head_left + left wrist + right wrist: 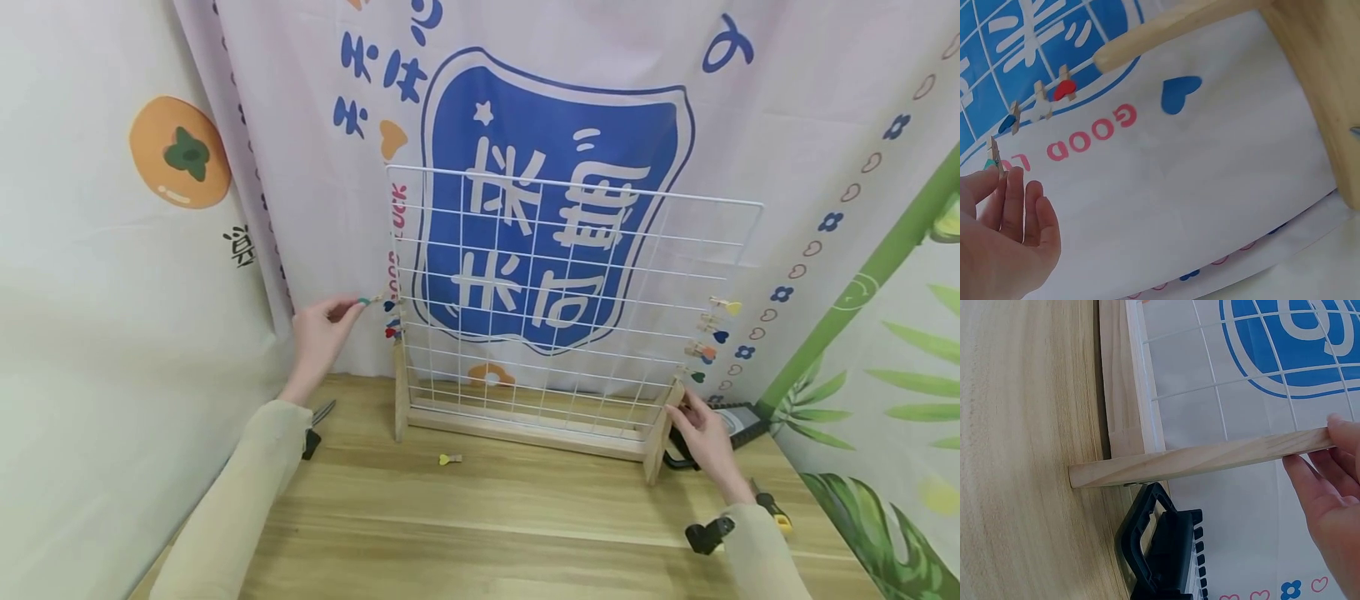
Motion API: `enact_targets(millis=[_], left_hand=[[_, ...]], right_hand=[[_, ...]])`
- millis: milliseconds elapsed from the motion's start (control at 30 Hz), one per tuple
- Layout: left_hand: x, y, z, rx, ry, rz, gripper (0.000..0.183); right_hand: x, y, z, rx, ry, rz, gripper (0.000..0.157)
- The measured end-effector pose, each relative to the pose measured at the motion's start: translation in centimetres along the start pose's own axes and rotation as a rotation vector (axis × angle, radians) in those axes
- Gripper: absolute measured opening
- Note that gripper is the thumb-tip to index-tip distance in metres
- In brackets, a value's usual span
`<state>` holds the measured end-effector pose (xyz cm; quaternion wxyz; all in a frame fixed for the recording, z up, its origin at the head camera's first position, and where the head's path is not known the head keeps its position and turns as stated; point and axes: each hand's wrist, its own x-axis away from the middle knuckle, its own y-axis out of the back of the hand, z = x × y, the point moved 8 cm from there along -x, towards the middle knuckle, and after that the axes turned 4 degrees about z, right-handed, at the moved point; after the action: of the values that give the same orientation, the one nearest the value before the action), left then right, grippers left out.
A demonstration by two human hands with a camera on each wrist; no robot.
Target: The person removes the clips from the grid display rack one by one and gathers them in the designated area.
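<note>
A white wire grid [577,317] stands upright in a wooden stand [517,433]. Beside the grid's left edge, my left hand [321,333] pinches a small wooden clothespin [994,153] with a green heart between thumb and fingertips. The clothespin is at the edge wire; whether it bites the wire I cannot tell. Clothespins with a blue heart [1007,124], a white shape [1041,110] and a red heart [1065,90] are clipped along that edge. My right hand [703,433] grips the upper end of the stand's right post [1210,458]. Several heart clothespins [705,353] line the right edge.
A clothespin with a yellow heart [450,459] lies on the wooden table [450,533] before the stand. Behind the right post is a black case with a handle [1141,531]. A yellow-and-black handled tool [776,512] lies by the right sleeve. A printed curtain [322,208] hangs behind.
</note>
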<state>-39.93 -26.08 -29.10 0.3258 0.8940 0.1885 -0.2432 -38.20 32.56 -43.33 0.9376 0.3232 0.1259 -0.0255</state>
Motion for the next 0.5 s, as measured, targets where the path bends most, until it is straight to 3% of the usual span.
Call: enact_targets(millis=[200, 500], left_hand=[[2.4, -1.3, 1.4, 0.000, 0.006, 0.083, 0.026], [6.9, -5.9, 5.2, -0.049, 0.045, 0.255, 0.021]], right_hand=[[0.0, 0.0, -0.2, 0.000, -0.001, 0.002, 0.065], [-0.2, 0.0, -0.5, -0.005, 0.007, 0.018, 0.065]])
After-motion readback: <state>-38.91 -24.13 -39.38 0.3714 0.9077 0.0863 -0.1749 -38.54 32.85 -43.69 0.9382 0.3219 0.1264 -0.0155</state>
